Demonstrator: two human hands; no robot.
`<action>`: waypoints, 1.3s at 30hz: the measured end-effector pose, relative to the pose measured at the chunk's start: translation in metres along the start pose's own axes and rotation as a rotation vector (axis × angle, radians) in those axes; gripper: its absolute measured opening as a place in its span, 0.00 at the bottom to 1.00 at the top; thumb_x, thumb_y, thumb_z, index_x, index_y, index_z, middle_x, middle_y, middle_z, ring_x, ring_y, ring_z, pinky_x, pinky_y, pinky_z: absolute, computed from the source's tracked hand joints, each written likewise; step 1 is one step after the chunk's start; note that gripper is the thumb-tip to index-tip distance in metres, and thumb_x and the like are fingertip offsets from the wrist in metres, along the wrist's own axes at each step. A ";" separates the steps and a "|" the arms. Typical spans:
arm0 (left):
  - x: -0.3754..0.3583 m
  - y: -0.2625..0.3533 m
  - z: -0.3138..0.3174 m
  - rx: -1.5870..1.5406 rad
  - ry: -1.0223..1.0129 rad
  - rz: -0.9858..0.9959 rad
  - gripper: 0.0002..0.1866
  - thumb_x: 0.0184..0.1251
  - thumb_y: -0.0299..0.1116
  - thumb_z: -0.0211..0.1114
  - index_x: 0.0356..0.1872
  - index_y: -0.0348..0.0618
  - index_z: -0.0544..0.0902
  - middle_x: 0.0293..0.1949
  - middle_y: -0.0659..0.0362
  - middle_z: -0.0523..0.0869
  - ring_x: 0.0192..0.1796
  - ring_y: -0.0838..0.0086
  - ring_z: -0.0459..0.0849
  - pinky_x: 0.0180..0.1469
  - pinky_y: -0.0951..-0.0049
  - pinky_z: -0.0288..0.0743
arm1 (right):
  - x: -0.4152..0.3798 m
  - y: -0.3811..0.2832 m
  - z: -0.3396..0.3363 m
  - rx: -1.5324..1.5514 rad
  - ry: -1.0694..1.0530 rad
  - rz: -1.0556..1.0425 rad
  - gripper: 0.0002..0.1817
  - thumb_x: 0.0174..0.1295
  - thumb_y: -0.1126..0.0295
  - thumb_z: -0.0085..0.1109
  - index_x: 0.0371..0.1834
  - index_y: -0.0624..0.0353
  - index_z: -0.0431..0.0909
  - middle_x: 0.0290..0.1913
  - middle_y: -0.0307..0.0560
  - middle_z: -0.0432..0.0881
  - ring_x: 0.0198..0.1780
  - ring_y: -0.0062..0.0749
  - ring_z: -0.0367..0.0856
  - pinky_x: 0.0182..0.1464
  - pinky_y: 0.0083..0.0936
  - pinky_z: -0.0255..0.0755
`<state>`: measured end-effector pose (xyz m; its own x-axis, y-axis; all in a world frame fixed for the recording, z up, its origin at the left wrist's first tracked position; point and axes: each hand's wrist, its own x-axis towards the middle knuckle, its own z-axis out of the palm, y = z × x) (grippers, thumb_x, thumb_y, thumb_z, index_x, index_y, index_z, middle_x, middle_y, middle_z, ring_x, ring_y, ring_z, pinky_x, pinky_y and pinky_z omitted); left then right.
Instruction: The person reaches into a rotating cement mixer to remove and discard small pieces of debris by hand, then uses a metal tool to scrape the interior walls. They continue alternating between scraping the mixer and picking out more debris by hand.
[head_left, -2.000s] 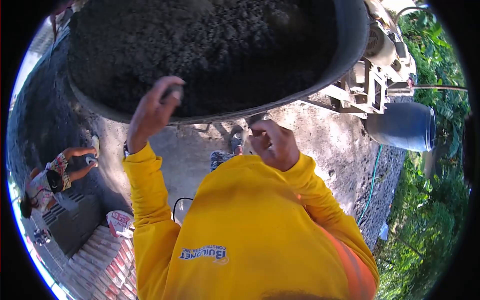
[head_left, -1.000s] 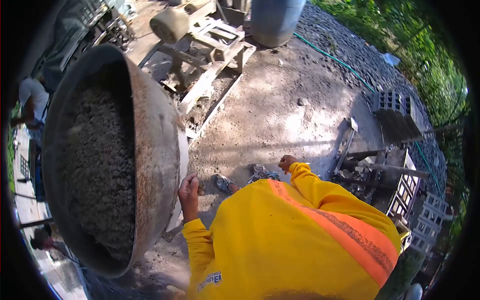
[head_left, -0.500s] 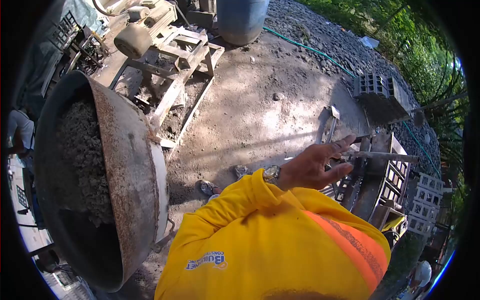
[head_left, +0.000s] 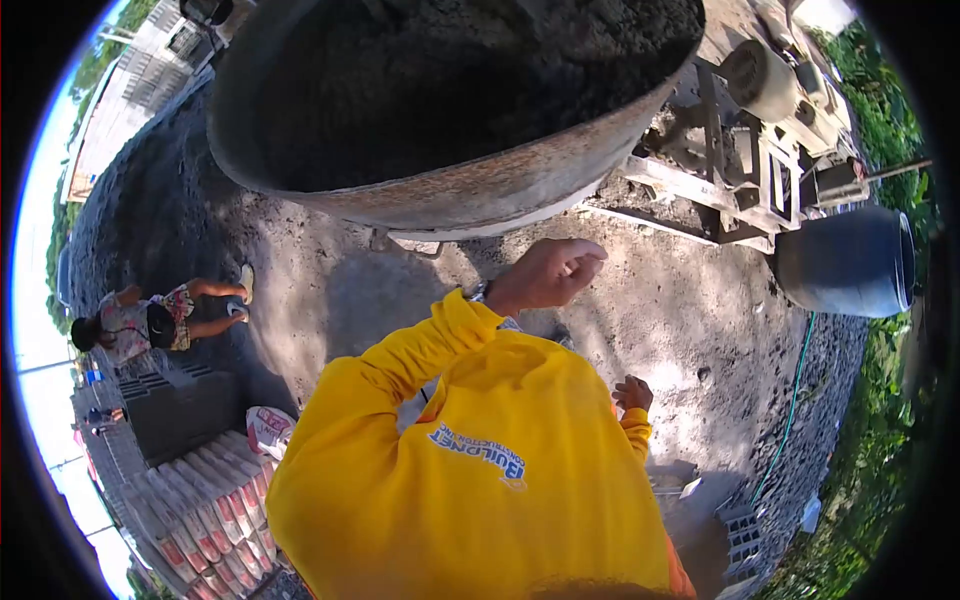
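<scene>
While the left hand point(head_left: 550, 275) is curled, apparently empty, near the drum point(head_left: 460, 185), and the right hand point(head_left: 632, 393) cannot be read, work appears between grips; contact would require reaching.

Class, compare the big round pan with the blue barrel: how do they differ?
Colour: the pan is grey with rust-brown patches; the barrel is blue. Shape: the pan is broad and wide-mouthed; the barrel is narrower. Contents: the pan shows dark mix; the barrel's inside is hidden. Both are rounded containers.
</scene>
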<state>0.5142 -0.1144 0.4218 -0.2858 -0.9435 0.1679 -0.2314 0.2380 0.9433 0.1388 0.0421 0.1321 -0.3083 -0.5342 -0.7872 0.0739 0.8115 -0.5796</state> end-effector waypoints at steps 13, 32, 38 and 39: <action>-0.091 0.000 -0.312 0.346 1.086 0.080 0.18 0.78 0.45 0.57 0.51 0.43 0.87 0.38 0.57 0.91 0.37 0.76 0.90 0.39 0.80 0.81 | -0.128 -0.411 0.207 -0.121 0.080 -1.269 0.14 0.70 0.67 0.61 0.51 0.66 0.82 0.40 0.47 0.87 0.37 0.24 0.86 0.39 0.19 0.79; -0.081 -0.048 -0.375 0.268 1.350 -0.019 0.18 0.79 0.43 0.53 0.54 0.43 0.85 0.40 0.55 0.91 0.36 0.77 0.89 0.37 0.80 0.82 | -0.163 -0.494 0.327 -0.454 0.139 -1.548 0.08 0.69 0.65 0.65 0.42 0.58 0.86 0.30 0.40 0.87 0.31 0.18 0.85 0.32 0.14 0.72; -0.082 -0.046 -0.374 0.186 1.334 -0.010 0.20 0.78 0.44 0.54 0.57 0.38 0.82 0.41 0.52 0.90 0.36 0.75 0.87 0.39 0.77 0.79 | -0.162 -0.497 0.325 -0.497 0.126 -1.501 0.07 0.68 0.67 0.65 0.41 0.59 0.85 0.29 0.40 0.86 0.30 0.19 0.83 0.34 0.16 0.74; -0.080 -0.045 -0.374 0.178 1.333 -0.006 0.20 0.79 0.44 0.54 0.57 0.38 0.82 0.41 0.52 0.90 0.36 0.75 0.87 0.38 0.77 0.78 | -0.164 -0.497 0.326 -0.481 0.113 -1.484 0.07 0.67 0.68 0.66 0.41 0.59 0.85 0.29 0.40 0.86 0.30 0.19 0.83 0.35 0.16 0.75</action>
<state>0.8952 -0.1365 0.4728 0.8084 -0.4237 0.4087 -0.3756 0.1633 0.9123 0.4619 -0.3510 0.4810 0.1030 -0.8932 0.4377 -0.6410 -0.3961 -0.6574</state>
